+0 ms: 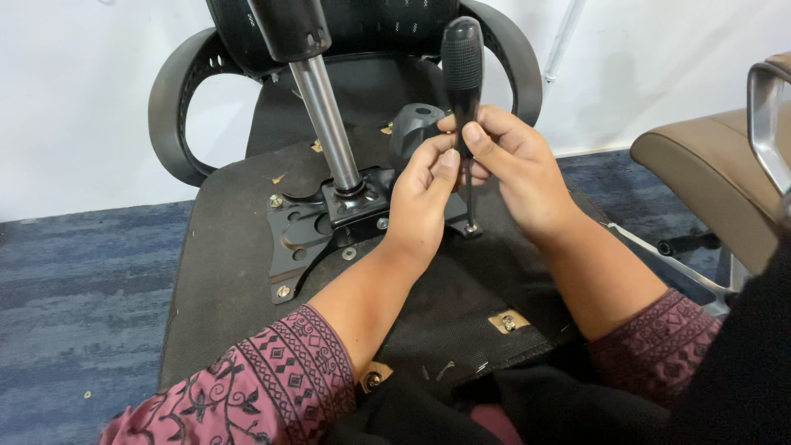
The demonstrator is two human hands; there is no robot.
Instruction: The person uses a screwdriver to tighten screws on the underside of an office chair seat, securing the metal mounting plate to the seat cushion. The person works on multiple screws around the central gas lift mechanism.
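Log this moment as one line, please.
both hands: left hand and right hand grip black-handled screwdriver | tip: on screw in black metal chair plate | overturned office chair

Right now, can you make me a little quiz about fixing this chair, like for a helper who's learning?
1. True or false: both hands grip the screwdriver.
2. The screwdriver tip sits on: A) a screw in the black metal plate, B) the carpet, C) an armrest.
3. Fill in: the chair lies with its seat underside facing ____.

Key: 1 true, left hand, right hand; 2 A; 3 up.
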